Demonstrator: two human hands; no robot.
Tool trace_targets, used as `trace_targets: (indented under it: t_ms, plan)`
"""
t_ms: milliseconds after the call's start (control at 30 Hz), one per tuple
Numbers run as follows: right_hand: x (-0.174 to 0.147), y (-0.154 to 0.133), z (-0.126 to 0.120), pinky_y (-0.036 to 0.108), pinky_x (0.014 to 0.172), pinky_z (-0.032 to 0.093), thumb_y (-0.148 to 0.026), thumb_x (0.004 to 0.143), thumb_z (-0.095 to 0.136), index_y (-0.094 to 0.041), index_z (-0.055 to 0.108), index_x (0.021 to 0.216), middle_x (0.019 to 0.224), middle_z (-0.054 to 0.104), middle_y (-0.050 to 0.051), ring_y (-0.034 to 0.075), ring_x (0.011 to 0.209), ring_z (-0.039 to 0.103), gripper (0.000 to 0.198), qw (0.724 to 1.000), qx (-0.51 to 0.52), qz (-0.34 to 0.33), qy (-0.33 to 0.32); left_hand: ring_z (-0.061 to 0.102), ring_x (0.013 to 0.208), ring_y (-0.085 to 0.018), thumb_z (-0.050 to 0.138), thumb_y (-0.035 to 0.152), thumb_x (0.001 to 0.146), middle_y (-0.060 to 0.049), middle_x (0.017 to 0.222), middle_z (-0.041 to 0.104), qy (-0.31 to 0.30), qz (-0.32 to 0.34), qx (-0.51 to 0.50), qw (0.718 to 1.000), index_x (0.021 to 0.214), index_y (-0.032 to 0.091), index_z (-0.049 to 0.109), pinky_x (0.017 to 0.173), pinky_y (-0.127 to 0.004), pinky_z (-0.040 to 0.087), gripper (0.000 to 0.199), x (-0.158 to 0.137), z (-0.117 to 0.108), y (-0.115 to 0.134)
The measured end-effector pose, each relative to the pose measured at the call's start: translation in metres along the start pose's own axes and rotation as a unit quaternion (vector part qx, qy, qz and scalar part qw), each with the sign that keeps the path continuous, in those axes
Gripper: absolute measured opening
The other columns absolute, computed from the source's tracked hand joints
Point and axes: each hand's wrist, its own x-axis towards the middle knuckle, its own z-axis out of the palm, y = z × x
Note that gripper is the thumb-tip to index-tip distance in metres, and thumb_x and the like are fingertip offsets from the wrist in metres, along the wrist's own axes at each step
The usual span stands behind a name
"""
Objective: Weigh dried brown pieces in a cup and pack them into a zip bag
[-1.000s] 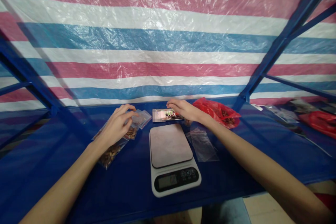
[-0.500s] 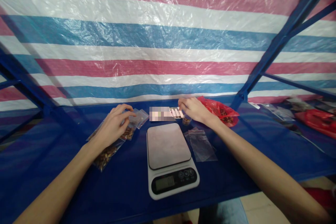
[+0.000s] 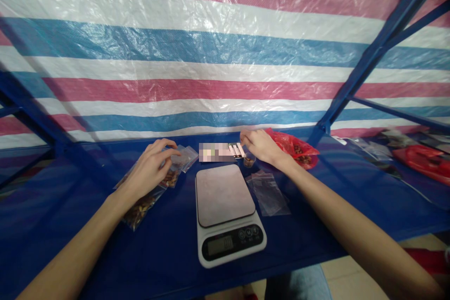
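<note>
My left hand is open, its fingers apart and slightly bent. It hovers over or rests on clear zip bags filled with brown dried pieces; contact is hard to judge. Beside its fingertips lie clear zip bags. My right hand is closed, fingers curled, at the right end of a lit phone screen that is partly blurred out. What its fingers hold, if anything, is hidden. Just below it stands a small clear cup with brown bits inside. A white digital scale with a bare platform sits in front.
Flat clear zip bags lie right of the scale. An open red plastic bag of brown pieces is behind my right wrist. Another red bag lies far right. Blue metal posts and a striped sheet border the blue table.
Both hands keep nearly the same place and shape. The view has shifted very slightly; the objects on the table have not visibly moved.
</note>
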Motion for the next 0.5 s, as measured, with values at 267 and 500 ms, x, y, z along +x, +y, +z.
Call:
trace_targets:
  t_ms: [267,500]
  plan:
    - [0.0009,-0.0008,0.0079,0.036,0.084,0.038,-0.021,0.112,0.039,-0.014,0.072,0.108,0.098,0.079,0.014,0.027,0.089,0.07,0.034,0.999,-0.037,-0.012,-0.004,0.062,0.123,-0.029,0.042,0.016,0.101,-0.011,0.13,0.065,0.0,0.003,0.001,1.0,0.113,0.019,0.073,0.106,-0.047,0.049,0.033,0.0,0.0,0.0006]
    - [0.0015,-0.0023,0.0089,0.035,0.081,0.038,-0.019,0.112,0.04,-0.015,0.071,0.102,0.094,0.079,0.012,0.025,0.086,0.069,0.032,0.999,-0.014,-0.03,0.001,0.063,0.123,-0.029,0.043,0.018,0.101,-0.01,0.129,0.065,-0.005,-0.003,-0.002,1.0,0.114,0.02,0.074,0.106,-0.047,0.05,0.033,0.0,0.0003,-0.0001]
